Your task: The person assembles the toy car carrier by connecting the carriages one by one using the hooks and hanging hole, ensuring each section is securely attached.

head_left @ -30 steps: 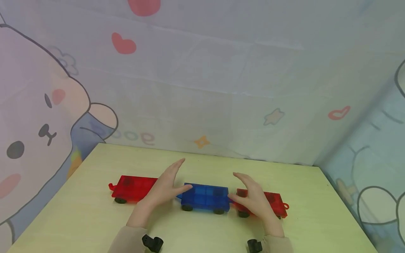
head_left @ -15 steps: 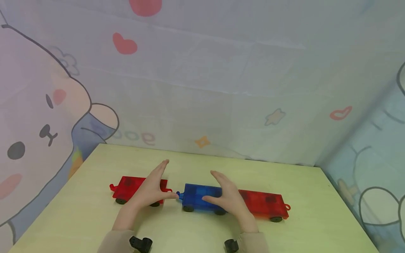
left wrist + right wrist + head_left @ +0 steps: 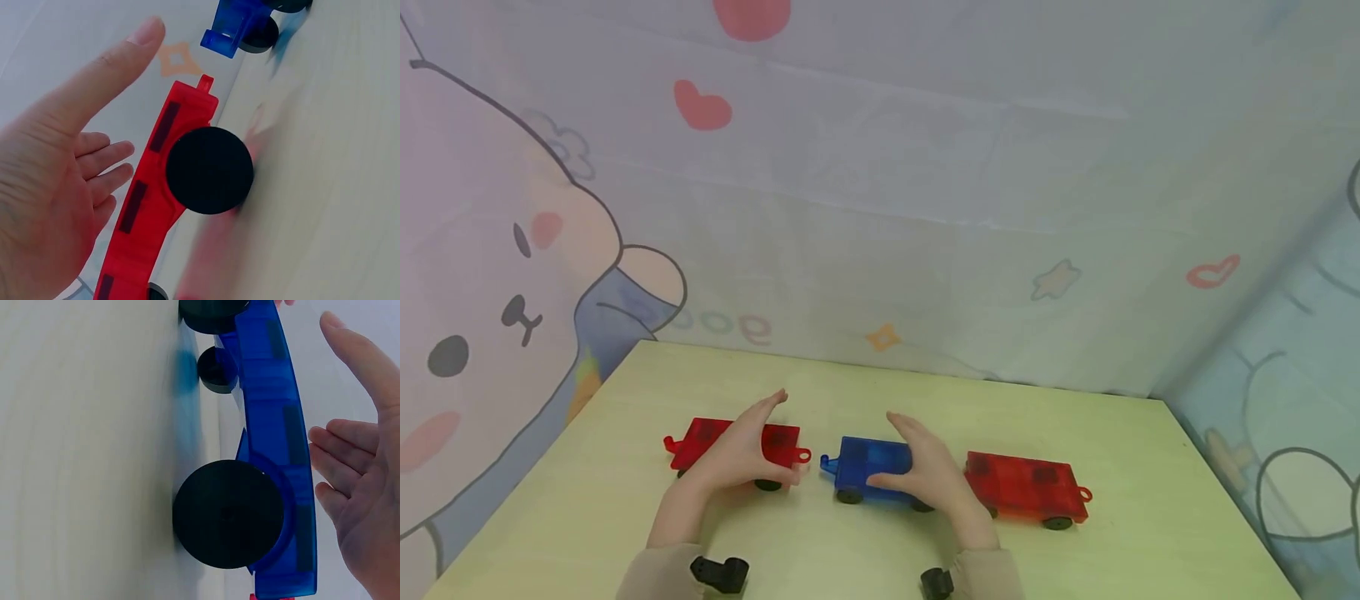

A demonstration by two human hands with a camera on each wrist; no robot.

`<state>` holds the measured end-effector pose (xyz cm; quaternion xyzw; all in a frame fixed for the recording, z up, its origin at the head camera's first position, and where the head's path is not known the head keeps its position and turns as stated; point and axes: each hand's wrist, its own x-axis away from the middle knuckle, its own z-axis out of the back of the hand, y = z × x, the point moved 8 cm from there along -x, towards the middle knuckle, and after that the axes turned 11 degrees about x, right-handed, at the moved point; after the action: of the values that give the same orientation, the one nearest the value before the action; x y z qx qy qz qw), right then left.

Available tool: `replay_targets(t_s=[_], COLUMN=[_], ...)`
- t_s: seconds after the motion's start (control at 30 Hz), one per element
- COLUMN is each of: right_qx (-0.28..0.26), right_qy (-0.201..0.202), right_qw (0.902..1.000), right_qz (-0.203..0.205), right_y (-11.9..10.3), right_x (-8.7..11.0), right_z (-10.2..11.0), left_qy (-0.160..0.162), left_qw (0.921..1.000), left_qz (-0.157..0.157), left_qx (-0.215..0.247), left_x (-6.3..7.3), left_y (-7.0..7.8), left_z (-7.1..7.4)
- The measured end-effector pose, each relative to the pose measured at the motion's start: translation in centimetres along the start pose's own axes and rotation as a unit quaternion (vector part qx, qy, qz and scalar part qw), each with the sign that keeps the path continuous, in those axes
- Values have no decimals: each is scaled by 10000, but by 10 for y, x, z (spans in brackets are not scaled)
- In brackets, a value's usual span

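Three flat toy train cars on black wheels stand in a row. My left hand [image 3: 733, 458] is over the left red car [image 3: 781, 437], thumb and fingers spread apart. In the left wrist view the palm faces that red car [image 3: 144, 206] with a gap between them. Over the right half of the blue car [image 3: 859, 467], my right hand [image 3: 931, 473] is likewise spread and holds nothing. The right wrist view has its fingers beside the blue car [image 3: 275, 419], gripping nothing. The second red car [image 3: 1026, 485] stands to the right, a ring at its end.
The cars stand on a pale yellow table [image 3: 820, 550]. A gap separates the left red car's ring [image 3: 803, 456] from the blue car's hook [image 3: 827, 463]. A printed cloth backdrop [image 3: 880, 208] hangs right behind the table's far edge.
Both hands have moved left: the left from the gap beside the blue car to over the left red car, the right from the right red car to over the blue one. The cars keep their places.
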<state>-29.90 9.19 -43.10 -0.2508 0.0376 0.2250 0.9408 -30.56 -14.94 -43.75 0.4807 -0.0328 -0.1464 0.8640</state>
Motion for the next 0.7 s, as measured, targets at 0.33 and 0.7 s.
replay_targets(t_s=[0.33, 0.7], right_qx=[-2, 111], right_qy=[-505, -694], right_qw=[9987, 9975], right_qz=[31, -5], right_y=[2, 14], right_x=[1, 3], right_z=[-10, -13], left_qy=[-166, -195], left_qw=[9997, 9985], left_qz=[163, 266], left_qx=[-89, -429], left_x=[-2, 2], left_y=[-7, -8], left_z=[-6, -1])
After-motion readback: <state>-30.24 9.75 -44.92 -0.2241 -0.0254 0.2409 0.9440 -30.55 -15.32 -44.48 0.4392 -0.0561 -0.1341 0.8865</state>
